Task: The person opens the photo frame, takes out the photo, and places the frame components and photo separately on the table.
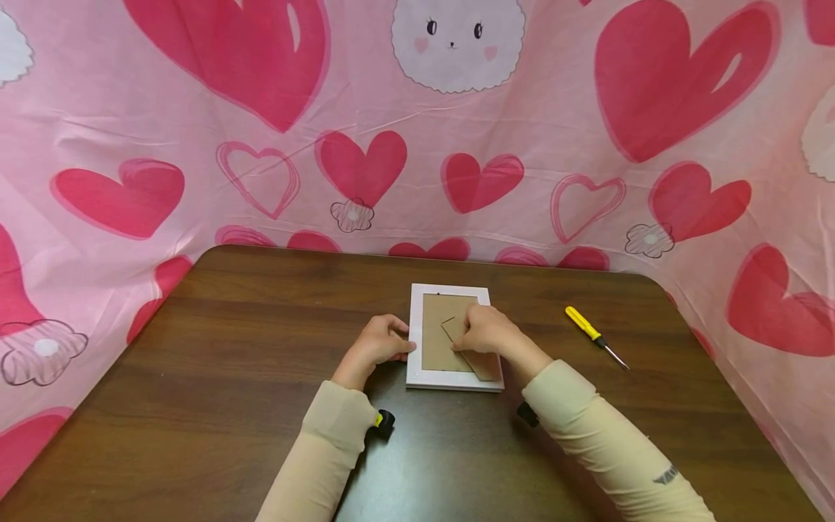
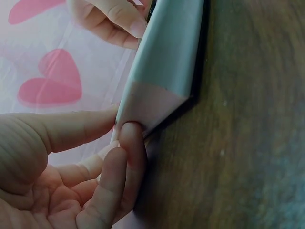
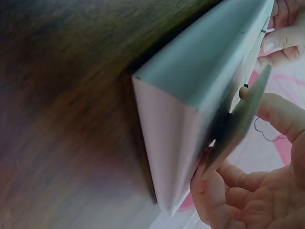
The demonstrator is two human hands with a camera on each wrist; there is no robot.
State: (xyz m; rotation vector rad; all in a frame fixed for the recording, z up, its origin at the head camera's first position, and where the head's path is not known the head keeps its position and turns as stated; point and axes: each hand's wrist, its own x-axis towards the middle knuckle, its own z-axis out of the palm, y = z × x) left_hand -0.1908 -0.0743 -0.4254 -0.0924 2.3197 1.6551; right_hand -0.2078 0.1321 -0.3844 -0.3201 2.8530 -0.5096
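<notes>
A white picture frame (image 1: 450, 379) lies on its face, showing a brown backing board (image 1: 433, 351). On that board is a slanted brown easel stand (image 1: 480, 366), its lower end reaching over the frame's bottom right corner. My left hand (image 1: 376, 341) pinches the frame's left edge, thumb on top; the left wrist view shows the fingertips against the side of the frame (image 2: 162, 57). With my right hand (image 1: 491, 332) I grip the easel stand. In the right wrist view the stand (image 3: 240, 121) tilts up from the backing, thumb on one side and fingers by its other edge.
A screwdriver (image 1: 587, 326) with a yellow handle lies to the right of the frame, its tip toward the front right. The brown wooden table (image 1: 261, 348) has a pink cloth (image 1: 417, 116) with hearts hanging round its back and sides.
</notes>
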